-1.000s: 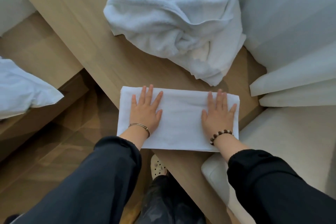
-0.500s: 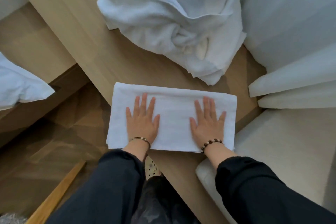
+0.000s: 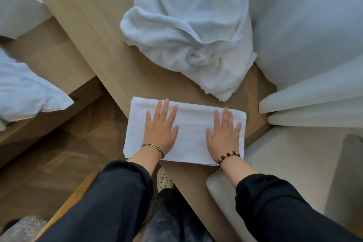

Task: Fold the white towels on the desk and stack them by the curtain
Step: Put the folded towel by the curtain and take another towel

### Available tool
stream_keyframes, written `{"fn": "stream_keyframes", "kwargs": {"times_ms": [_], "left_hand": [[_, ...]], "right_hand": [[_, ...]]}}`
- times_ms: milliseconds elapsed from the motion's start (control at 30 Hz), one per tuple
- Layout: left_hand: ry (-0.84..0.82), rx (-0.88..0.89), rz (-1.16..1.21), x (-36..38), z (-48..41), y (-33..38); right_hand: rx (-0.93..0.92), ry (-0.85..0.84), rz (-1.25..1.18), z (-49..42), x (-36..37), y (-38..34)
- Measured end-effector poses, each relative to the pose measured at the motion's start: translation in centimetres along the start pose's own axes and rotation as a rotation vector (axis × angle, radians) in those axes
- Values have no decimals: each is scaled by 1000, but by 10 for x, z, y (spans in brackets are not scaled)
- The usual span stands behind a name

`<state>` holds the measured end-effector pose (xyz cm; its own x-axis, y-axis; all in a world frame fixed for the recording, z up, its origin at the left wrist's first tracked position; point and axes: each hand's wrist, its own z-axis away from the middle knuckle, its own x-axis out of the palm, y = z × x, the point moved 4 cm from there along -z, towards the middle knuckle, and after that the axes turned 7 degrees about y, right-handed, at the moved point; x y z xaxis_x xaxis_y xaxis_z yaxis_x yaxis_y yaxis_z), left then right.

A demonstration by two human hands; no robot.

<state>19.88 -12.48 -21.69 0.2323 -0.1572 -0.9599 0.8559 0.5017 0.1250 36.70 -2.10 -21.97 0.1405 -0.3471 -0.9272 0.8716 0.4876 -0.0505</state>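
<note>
Folded towel (image 3: 192,129) under hands (image 3: 160,133) (image 3: 223,137) (both flat)

no readable text, labels, brands, numbers or signs anywhere in view

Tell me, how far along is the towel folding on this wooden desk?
Done: one flat white towel is folded into a neat rectangle on the pale wooden desk. In hand: the left hand and right hand press flat on it, fingers straight. Left: the crumpled white towel heap behind it is unfolded, and no folded stack shows by the white curtain.
</note>
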Motion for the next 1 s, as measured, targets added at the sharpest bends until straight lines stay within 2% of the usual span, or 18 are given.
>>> {"fn": "stream_keyframes", "kwargs": {"times_ms": [233, 500, 567, 733, 800, 900, 1000], "left_hand": [[81, 56, 45, -87, -44, 9], [103, 103, 17, -143, -151, -24], [103, 96, -3, -145, -177, -38], [40, 176, -55, -140, -230, -58], [40, 236, -109, -138, -247, -61], [82, 324, -117, -139, -267, -61], [98, 350, -78, -136, -275, -55]], "right_hand": [[-18, 150, -83, -36, -102, -42], [10, 231, -134, -139, -190, -79], [50, 215, -101, -168, -201, -80], [84, 46, 10, -224, -198, -80], [167, 19, -52, -236, -191, -73], [339, -11, -304, -245, -177, -60], [391, 4, -512, -251, -160, -57]]}}
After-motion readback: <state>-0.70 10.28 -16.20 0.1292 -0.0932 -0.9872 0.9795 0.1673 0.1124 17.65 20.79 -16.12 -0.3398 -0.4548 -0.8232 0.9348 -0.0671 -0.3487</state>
